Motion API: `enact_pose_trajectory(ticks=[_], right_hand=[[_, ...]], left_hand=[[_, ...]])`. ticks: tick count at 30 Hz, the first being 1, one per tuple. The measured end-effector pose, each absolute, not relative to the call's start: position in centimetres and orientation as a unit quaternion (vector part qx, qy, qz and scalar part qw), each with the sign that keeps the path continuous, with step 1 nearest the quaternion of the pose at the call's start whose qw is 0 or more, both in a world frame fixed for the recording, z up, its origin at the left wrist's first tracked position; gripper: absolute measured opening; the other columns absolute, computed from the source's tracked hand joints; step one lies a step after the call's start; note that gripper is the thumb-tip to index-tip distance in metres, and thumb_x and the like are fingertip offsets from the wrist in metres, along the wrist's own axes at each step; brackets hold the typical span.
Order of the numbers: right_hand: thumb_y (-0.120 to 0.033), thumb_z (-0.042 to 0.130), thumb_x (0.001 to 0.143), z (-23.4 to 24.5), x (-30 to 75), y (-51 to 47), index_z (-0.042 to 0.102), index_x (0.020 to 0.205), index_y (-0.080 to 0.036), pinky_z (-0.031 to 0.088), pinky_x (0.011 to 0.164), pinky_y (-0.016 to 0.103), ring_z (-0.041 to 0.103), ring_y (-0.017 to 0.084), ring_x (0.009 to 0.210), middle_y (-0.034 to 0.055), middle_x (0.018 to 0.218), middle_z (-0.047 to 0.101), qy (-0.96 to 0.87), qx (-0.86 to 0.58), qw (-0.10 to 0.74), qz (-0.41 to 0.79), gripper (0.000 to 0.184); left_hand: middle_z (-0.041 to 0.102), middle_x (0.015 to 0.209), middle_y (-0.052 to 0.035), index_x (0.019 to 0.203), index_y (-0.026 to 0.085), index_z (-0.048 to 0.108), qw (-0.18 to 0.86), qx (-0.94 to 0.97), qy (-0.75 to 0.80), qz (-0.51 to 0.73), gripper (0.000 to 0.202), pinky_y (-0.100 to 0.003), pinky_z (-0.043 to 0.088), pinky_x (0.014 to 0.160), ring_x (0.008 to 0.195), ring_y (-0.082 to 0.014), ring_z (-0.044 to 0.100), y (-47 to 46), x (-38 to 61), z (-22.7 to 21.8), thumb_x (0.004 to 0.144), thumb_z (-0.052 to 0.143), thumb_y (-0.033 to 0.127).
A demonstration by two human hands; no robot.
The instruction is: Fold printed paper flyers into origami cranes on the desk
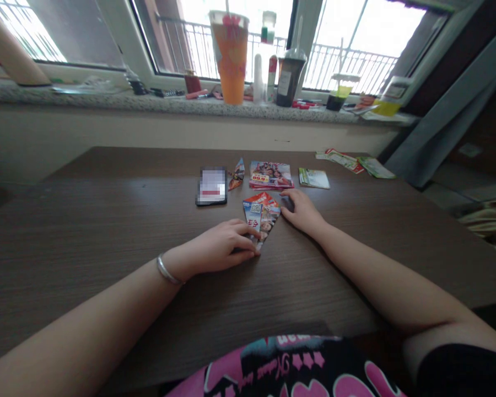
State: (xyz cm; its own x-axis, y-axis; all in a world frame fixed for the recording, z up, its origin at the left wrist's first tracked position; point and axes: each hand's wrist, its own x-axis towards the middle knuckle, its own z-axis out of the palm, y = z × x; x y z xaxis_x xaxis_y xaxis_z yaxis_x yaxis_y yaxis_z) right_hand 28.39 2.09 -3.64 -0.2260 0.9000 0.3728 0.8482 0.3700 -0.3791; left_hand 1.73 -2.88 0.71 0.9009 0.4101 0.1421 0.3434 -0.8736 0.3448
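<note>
A folded colour-printed flyer [268, 218] lies on the table, shaped like a kite with its narrow point toward me. White, blue and red print shows on it, with a QR code near its upper left. My left hand [227, 243] comes in from the left, its spread fingers resting on the lower left part of the flyer. At the flyer's right corner is my right hand [302, 210], thumb and fingers apart and curved. Its thumb is at the paper's edge; whether it touches is hard to tell. Above the flyer lies a small folded paper piece [237, 175].
Behind the flyer are a stack of printed flyers [271, 174], a smaller paper stack [314, 178] and a phone [212, 186] with a blurred screen. Loose leaflets [345, 160] lie at the back right. An orange drink cup [231, 60] and several bottles stand on the windowsill [182, 107].
</note>
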Motion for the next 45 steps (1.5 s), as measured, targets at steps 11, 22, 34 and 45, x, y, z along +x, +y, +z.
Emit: enact_pose_trajectory(ticks=[11,22,34,45], right_hand=[[-0.033,0.056,0.086,-2.2,27.0,0.2,0.058,0.124,-0.016,0.039,0.106,0.044,0.049,0.025,0.123,0.0112,0.132,0.056,-0.876,-0.442,0.188,0.048,0.041],[-0.037,0.054,0.087,-2.1,27.0,0.2,0.057,0.127,-0.017,0.038,0.107,0.045,0.047,0.026,0.125,0.0116,0.135,0.053,-0.880,-0.443,0.165,0.039,0.044],[-0.043,0.047,0.091,-2.4,27.0,0.0,0.048,0.138,-0.017,0.034,0.110,0.045,0.042,0.026,0.130,0.0123,0.141,0.047,-0.889,-0.435,0.140,0.027,0.053],[-0.048,0.048,0.091,-2.1,27.2,0.0,0.049,0.136,-0.016,0.033,0.111,0.045,0.042,0.026,0.130,0.0121,0.141,0.048,-0.887,-0.435,0.149,0.037,0.054]], left_hand=[[0.057,0.127,0.0003,0.109,0.038,0.070,0.179,0.965,0.167,0.094,0.023,-0.038,0.033,0.108,0.121,-0.0203,0.047,-2.6,1.7,0.7,0.092,0.056,0.033],[0.049,0.141,-0.0055,0.139,0.028,0.046,0.146,0.951,0.247,0.117,0.047,-0.040,0.031,0.111,0.130,-0.0219,0.042,-1.8,1.9,-1.0,0.092,0.051,0.033],[0.027,0.155,-0.0114,0.145,0.026,0.036,0.003,0.924,0.378,0.052,0.058,-0.050,0.021,0.113,0.143,-0.0296,0.024,-2.3,2.0,-1.8,0.095,0.035,0.056],[0.029,0.153,-0.0173,0.146,0.018,0.034,-0.001,0.908,0.417,0.032,0.087,-0.051,0.023,0.111,0.141,-0.0345,0.028,-3.1,2.5,-1.3,0.083,0.034,0.077]])
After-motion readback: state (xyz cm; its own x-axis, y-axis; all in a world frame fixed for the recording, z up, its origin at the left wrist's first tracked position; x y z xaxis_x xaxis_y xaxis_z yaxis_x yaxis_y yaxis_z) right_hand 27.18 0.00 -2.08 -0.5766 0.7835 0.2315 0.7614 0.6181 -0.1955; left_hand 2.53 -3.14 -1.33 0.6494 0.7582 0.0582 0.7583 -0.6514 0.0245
